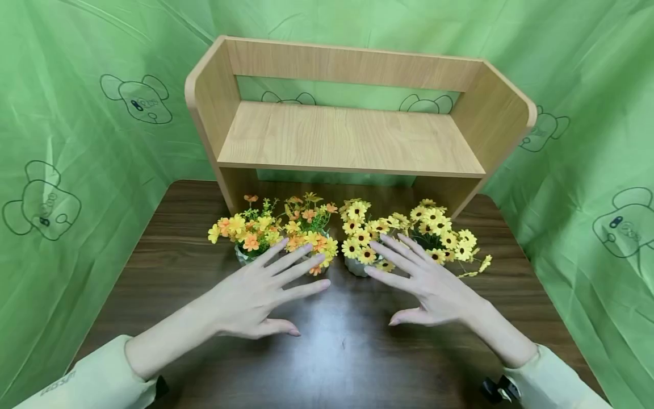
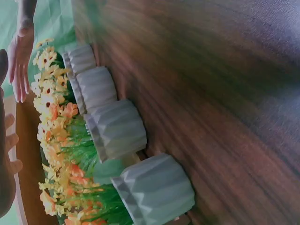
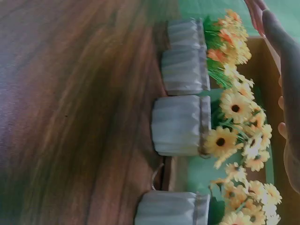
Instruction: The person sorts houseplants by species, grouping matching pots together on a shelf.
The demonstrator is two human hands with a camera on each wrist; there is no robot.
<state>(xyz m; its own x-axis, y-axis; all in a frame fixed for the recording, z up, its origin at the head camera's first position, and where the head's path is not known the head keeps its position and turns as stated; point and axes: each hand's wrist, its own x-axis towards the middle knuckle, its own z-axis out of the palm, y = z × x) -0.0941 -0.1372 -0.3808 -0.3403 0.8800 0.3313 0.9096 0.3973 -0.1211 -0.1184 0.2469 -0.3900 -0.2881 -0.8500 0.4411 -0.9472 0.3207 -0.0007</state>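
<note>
Pale sleeves (image 1: 97,378) are lying nearest the lens, at 8 and 4 o'clock in the head view. Left hand (image 1: 260,295) is hovering at 7, right hand (image 1: 431,287) at 4, both spread wide and holding nothing. Head view is showing them overlapping the blooms; contact I can't confirm. Four pale ribbed pots (image 3: 180,125) are standing upright in a row on the dark wood table (image 1: 337,369), running from about 8:30 to 3:30: orange-and-yellow flowers (image 1: 250,241) on the left hand's side, yellow dark-centred flowers (image 1: 357,211) on the right's. Wooden shelf unit (image 1: 347,139) is standing just behind, at 12; green cloth (image 1: 51,113) is hanging around. My read on the step: hands are hovering over the pots, no grip being made. Gripping one from here would be calling for lower palms, entry below the petals and fingers curling round the ribbed wall; neighbours are sitting close, so narrowing the spread is looking safer.
</note>
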